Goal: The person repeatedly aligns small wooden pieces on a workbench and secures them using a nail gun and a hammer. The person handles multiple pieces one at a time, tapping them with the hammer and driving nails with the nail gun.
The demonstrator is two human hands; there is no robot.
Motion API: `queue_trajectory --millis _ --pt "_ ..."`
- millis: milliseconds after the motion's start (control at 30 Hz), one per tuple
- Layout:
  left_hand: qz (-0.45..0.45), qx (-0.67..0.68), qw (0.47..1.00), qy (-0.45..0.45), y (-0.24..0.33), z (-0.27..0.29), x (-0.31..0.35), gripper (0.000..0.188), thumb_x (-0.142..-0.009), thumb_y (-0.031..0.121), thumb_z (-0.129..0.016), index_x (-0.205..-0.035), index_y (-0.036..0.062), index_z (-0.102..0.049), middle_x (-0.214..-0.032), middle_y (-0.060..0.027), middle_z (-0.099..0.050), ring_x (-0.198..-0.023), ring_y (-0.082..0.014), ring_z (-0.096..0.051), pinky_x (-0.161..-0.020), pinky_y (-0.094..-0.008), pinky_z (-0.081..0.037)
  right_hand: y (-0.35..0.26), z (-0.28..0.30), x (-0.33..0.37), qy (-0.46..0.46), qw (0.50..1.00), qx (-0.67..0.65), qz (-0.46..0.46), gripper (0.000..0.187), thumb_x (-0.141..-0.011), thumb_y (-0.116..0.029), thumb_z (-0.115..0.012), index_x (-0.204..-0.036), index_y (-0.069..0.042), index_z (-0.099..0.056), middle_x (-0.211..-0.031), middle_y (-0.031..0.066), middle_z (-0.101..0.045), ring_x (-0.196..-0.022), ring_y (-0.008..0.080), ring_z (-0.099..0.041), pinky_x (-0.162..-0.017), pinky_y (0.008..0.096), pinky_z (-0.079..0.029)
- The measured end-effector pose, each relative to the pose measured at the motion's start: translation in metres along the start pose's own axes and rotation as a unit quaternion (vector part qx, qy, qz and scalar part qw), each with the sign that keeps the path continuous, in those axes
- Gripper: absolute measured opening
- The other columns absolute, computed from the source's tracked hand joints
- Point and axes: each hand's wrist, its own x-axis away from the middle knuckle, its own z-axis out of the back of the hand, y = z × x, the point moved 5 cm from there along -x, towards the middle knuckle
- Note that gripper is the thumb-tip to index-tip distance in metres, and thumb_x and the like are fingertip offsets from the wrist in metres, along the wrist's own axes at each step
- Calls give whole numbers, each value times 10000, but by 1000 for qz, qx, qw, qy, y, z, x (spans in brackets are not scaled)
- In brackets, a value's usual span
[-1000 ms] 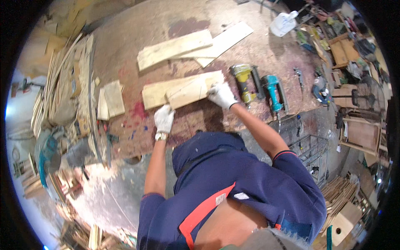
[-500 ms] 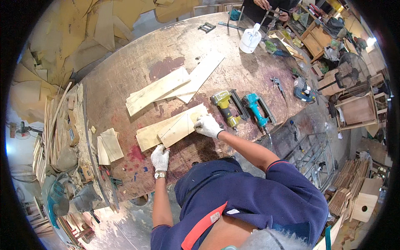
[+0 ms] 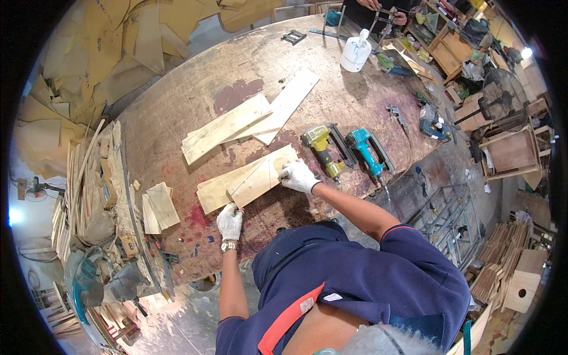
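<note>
Two pale wooden boards lie partly overlapped on the worktable. The upper board [image 3: 255, 184] has a slanting pencil line and its left end rests across the lower board [image 3: 214, 193]. My right hand [image 3: 297, 176], in a white knit glove, grips the right end of the boards. At the near left corner of the upper board, my left hand [image 3: 229, 221], gloved too, has its fingers closed on the edge; the fingertips are partly hidden. Beyond them lie more boards [image 3: 228, 128], crossing each other. Short wooden pieces [image 3: 161, 207] are stacked to the left.
A yellow nail gun [image 3: 322, 151] and a teal nail gun [image 3: 365, 151] lie to the right on the worktable [image 3: 160, 124]. Farther back are a white bottle [image 3: 355, 54], an air blow gun [image 3: 396, 117] and a blue power tool [image 3: 433, 124]. Another person's hands [image 3: 384, 12] are at the far edge.
The view has shifted slightly. Both hands keep their places on the boards, and the boards lie as before.
</note>
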Motion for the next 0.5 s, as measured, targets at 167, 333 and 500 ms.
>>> queue_trajectory --millis 167,333,500 --pt "26 -26 999 -31 2 -1 -1 195 -787 197 -772 -891 48 -703 -871 -172 -683 -816 -379 -670 -716 -445 -525 2 0 1 -11 1000 -5 -14 60 -740 -193 -696 -767 -184 -749 -827 45 -668 -920 279 -645 -858 477 -418" --pt "23 -13 999 -24 0 -3 -1 194 -788 201 -772 -884 48 -700 -866 -172 -681 -810 -383 -667 -708 -448 -521 4 -3 2 -1 1000 -10 -16 64 -751 -202 -703 -783 -179 -753 -838 45 -668 -965 278 -641 -875 484 -417" --pt "29 -8 999 -24 -1 -2 0 192 -787 198 -775 -891 52 -706 -858 -176 -680 -795 -384 -668 -701 -444 -522 2 -1 2 -2 1000 0 -17 61 -761 -199 -705 -785 -173 -754 -841 47 -670 -946 287 -645 -886 483 -419"
